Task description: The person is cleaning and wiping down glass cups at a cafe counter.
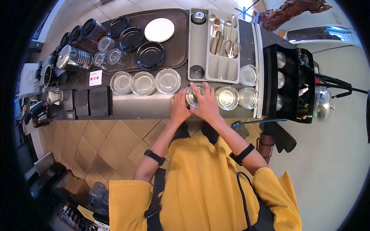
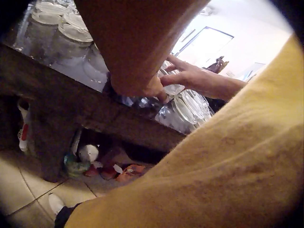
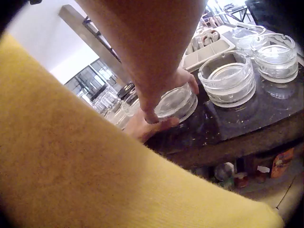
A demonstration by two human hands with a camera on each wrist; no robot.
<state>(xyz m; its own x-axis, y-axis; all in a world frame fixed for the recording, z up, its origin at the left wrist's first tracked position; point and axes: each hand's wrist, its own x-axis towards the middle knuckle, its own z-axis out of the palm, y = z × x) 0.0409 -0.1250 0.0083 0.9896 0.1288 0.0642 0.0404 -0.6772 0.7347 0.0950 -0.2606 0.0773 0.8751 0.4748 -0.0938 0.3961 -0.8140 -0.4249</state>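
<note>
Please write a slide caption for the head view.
Left hand and right hand around a glass dish near a grey cutlery tray.

you have two hands, a left hand point(image 1: 180, 107) and a right hand point(image 1: 207, 104), at the clock's centre. around them you have seven spots of round glass dishes point(image 1: 143, 83), counting a stack as one: three between nine and ten o'clock, one at your hands, two at three, one at two. you have three black plates point(image 1: 150, 56) between ten and eleven, three clear cups point(image 1: 114, 56) at ten, one brown tray point(image 1: 178, 38) towards eleven, one cutlery tray point(image 1: 198, 42) between twelve and one, and one white card point(image 1: 95, 77) between nine and ten. the lidded jars point(image 1: 89, 27) are too crowded to count.
</note>
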